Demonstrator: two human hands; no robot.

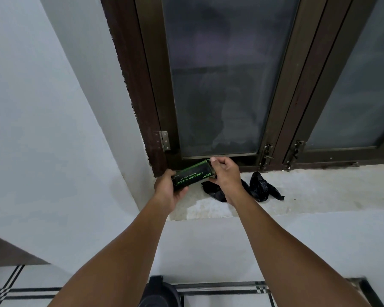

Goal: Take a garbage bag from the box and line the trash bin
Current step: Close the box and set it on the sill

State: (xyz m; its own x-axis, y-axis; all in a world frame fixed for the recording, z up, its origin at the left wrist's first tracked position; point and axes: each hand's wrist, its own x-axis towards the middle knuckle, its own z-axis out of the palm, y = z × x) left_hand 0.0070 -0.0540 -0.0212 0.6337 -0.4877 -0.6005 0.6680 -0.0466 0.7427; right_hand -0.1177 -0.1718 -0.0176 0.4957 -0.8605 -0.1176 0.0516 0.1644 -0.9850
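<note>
A black box with green print [192,175] is held over the left end of the window sill [319,189]. My left hand [167,189] grips its near left end from below. My right hand [225,176] has its fingers curled at the box's right end, thumb and fingertips on the end flap. A crumpled black garbage bag [261,187] lies on the sill just right of my right wrist, part of it hidden under that hand. No trash bin is clearly seen.
A dark wooden window frame [155,103] with frosted panes rises behind the sill. White walls flank the left and lie below. A dark rounded object [162,292] sits on the tiled floor at the bottom edge.
</note>
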